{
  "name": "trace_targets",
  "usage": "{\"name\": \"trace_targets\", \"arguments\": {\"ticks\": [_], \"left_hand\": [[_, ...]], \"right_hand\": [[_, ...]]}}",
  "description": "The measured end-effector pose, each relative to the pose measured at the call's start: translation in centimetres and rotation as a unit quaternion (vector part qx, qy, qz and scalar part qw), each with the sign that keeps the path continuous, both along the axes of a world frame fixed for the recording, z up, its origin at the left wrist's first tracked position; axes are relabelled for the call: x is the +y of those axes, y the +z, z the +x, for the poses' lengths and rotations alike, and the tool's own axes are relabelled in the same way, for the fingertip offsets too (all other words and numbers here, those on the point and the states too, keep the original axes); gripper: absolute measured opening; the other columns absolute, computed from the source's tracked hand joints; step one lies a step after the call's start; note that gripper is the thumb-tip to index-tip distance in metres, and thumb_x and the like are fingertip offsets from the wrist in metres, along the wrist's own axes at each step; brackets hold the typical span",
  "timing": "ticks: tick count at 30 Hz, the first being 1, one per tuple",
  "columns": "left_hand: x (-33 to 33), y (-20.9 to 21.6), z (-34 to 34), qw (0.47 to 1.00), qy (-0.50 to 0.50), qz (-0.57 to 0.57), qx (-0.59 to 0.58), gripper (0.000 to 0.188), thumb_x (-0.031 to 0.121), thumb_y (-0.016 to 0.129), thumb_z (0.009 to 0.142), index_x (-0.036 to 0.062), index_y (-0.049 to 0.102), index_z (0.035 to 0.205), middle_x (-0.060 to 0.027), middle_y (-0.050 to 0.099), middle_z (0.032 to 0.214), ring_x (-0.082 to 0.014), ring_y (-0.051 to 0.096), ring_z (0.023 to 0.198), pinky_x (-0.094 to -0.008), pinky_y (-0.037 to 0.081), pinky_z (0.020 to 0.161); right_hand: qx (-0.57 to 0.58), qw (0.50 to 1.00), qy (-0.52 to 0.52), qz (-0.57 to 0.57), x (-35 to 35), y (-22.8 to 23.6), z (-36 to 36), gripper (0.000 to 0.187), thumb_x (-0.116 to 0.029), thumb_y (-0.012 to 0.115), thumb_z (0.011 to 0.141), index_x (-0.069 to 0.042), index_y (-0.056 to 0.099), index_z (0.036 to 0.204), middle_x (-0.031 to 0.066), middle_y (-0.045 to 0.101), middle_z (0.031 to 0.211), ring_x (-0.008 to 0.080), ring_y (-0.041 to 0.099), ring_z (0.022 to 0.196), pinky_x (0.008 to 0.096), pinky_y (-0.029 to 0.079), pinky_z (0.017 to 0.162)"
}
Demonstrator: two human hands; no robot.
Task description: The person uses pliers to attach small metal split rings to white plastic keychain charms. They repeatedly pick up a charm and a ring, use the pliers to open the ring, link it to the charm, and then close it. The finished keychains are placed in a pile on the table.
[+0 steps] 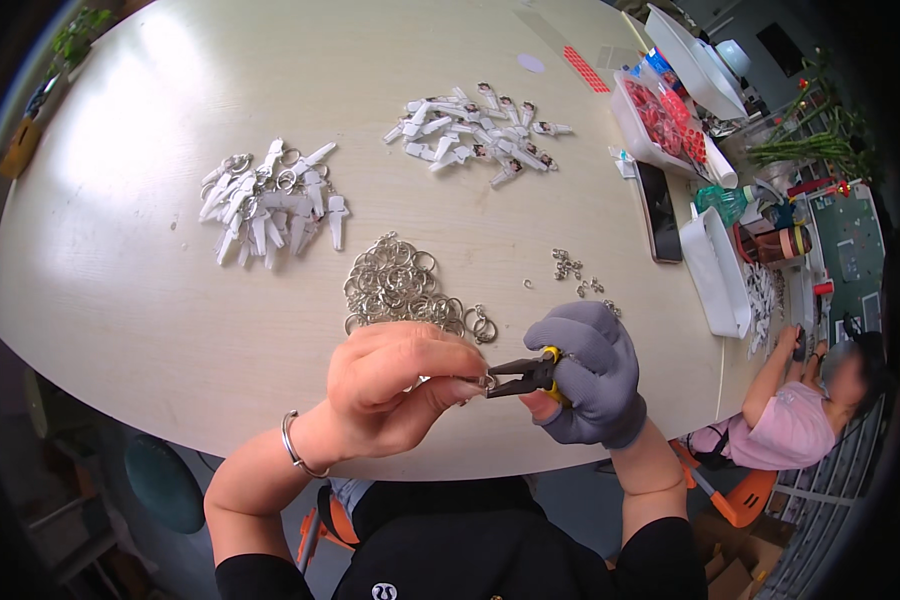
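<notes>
Near the table's front edge, my bare left hand (395,385) pinches a small metal ring (487,382) between thumb and fingertips; most of it is hidden. My right hand (598,380), in a grey glove with the thumb tip bare, grips pliers (532,376) with black jaws and yellow-edged handles. The jaw tips meet the metal at my left fingertips, parted slightly. Just beyond my left hand lies a heap of silver key rings (395,285) with short chains. Tiny open metal rings (567,265) are scattered beyond the glove.
Flat white pieces with rings (270,215) are heaped at left; a second pile of white pieces (470,130) lies farther back. Along the right stand a phone (658,212), a white tray (715,275) and a tub of red packets (660,120). Another person (790,425) sits at right.
</notes>
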State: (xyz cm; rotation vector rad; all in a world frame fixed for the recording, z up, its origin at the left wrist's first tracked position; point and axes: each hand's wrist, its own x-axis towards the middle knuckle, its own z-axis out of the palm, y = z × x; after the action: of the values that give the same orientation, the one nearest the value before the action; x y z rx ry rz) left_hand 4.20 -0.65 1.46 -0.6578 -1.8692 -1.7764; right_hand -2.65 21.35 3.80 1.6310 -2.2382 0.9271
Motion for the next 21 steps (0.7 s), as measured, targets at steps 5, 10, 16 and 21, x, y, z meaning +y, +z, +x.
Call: {"name": "trace_targets", "arguments": {"ticks": [5, 10, 16, 21], "left_hand": [[0.5, 0.01, 0.43, 0.998, -0.013, 0.053, -0.04, 0.017, -0.007, 0.07, 0.078, 0.0008, 0.062, 0.091, -0.0105, 0.068, 0.079, -0.0211, 0.067, 0.066, -0.0281, 0.052, 0.058], [0.5, 0.01, 0.69, 0.998, -0.005, 0.048, -0.049, 0.016, -0.007, 0.069, 0.079, 0.0008, 0.062, 0.091, -0.0103, 0.069, 0.08, -0.0201, 0.067, 0.066, -0.0277, 0.052, 0.058], [0.62, -0.03, 0.81, 0.995, -0.008, 0.06, -0.077, 0.016, -0.006, 0.069, 0.079, 0.0006, 0.063, 0.092, -0.0104, 0.069, 0.08, -0.0197, 0.067, 0.065, -0.0274, 0.051, 0.057], [0.69, -0.21, 0.8, 0.996, -0.005, 0.059, -0.073, 0.016, -0.006, 0.069, 0.079, 0.0006, 0.063, 0.092, -0.0105, 0.069, 0.079, -0.0201, 0.066, 0.064, -0.0279, 0.051, 0.056]], "right_hand": [[0.006, 1.0, 0.0, -0.005, -0.15, -0.49, 0.35, 0.03, -0.019, 0.075, 0.075, -0.003, 0.053, 0.065, 0.0145, 0.061, 0.098, 0.0333, 0.059, 0.084, 0.0416, 0.05, 0.067], [0.007, 1.0, 0.002, 0.006, -0.36, -0.33, 0.59, 0.026, -0.018, 0.075, 0.074, -0.002, 0.056, 0.068, 0.0153, 0.061, 0.098, 0.0342, 0.06, 0.085, 0.0424, 0.051, 0.069], [0.009, 1.0, -0.001, 0.007, -0.24, -0.59, 0.71, 0.024, -0.017, 0.074, 0.074, 0.0, 0.058, 0.07, 0.0165, 0.061, 0.096, 0.0349, 0.06, 0.083, 0.0422, 0.051, 0.069], [0.009, 1.0, -0.006, -0.001, -0.34, -0.82, 0.82, 0.023, -0.017, 0.074, 0.074, 0.0, 0.058, 0.071, 0.0167, 0.06, 0.095, 0.0351, 0.06, 0.082, 0.042, 0.051, 0.068]]}}
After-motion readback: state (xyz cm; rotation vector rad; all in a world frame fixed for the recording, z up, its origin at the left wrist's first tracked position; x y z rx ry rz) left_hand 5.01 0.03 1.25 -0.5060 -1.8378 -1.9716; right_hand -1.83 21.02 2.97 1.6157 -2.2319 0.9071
